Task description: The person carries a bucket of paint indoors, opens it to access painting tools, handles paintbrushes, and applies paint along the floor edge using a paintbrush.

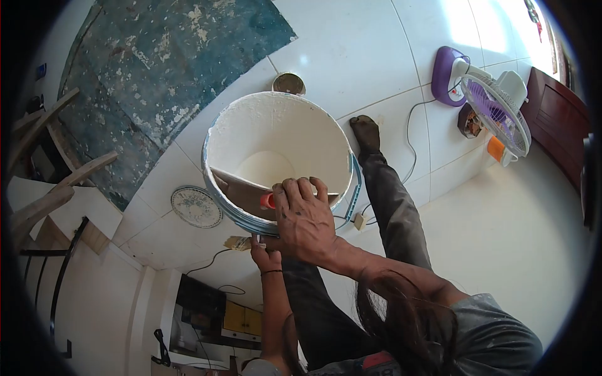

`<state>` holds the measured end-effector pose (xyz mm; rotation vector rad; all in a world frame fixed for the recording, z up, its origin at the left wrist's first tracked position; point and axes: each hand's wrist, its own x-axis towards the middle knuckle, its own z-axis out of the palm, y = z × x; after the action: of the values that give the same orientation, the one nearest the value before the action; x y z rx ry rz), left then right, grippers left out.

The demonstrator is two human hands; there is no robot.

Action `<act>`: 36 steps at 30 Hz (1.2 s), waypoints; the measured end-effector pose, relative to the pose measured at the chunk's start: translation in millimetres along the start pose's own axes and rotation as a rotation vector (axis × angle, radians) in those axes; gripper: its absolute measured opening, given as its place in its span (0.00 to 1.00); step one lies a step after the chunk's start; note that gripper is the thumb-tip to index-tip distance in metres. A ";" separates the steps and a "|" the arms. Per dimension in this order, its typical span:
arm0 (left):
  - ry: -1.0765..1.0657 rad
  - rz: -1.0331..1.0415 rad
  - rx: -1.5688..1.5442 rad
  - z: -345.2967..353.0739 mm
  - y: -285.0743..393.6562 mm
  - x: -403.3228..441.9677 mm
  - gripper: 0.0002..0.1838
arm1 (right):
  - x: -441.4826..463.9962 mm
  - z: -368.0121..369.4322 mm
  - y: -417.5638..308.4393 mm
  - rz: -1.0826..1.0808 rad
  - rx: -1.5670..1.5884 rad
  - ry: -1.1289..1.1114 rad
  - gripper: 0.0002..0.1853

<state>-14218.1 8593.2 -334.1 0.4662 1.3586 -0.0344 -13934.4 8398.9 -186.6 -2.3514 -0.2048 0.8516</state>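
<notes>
A large white bucket (282,125) with a blue outer wall stands before me, its inside coated in white. Across its near side lies a flat, wide-bladed trowel (241,191) with a red handle. My right hand (305,219) is closed over that handle at the near rim, its fingers bent over the blade's edge. Just below the rim, my left hand (266,255) is closed round a paintbrush (238,243), whose pale bristles point left. Part of the left hand's grip is hidden by the bucket and my right hand.
A small round can (289,84) stands behind the bucket. A patterned round lid (197,206) lies to its left. A paint-spattered green sheet (150,81) covers floor at upper left; wooden legs (44,188) stand below it. A purple fan (495,109) stands right, its cable (411,135) crossing the tiles.
</notes>
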 end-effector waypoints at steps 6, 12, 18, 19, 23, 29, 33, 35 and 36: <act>0.144 0.033 0.128 42.1 9.6 -37.5 0.20 | 11.5 -11.7 13.0 0.004 0.097 -0.028 0.43; 0.305 0.016 0.166 50.4 11.8 -63.6 0.25 | 28.1 -26.6 23.5 -0.011 0.136 -0.066 0.43; 0.366 -0.076 0.204 54.5 6.7 -79.7 0.26 | 37.8 -32.4 30.3 -0.008 0.089 -0.130 0.48; 0.364 -0.074 0.206 56.2 5.8 -80.4 0.26 | 40.0 -31.9 31.6 -0.002 0.085 -0.131 0.47; 0.304 -0.098 0.139 52.1 5.2 -82.1 0.25 | 45.3 -26.8 35.8 0.006 0.079 -0.127 0.46; 0.270 -0.109 0.164 51.8 11.3 -81.2 0.30 | 54.4 -26.4 40.6 0.010 0.096 -0.105 0.43; 0.235 -0.120 0.192 56.4 19.1 -84.4 0.29 | 60.0 -34.6 42.4 -0.013 0.140 -0.095 0.39; 0.237 -0.113 0.198 57.4 21.3 -85.7 0.29 | 62.9 -34.6 44.2 0.006 0.118 -0.094 0.40; 0.238 -0.105 0.206 57.9 22.8 -86.8 0.29 | 63.8 -35.8 44.9 0.003 0.117 -0.091 0.40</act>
<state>-14177.1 8573.2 -237.5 0.5851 1.6208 -0.2122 -13865.1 8366.9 -225.9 -2.2071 -0.1837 0.9479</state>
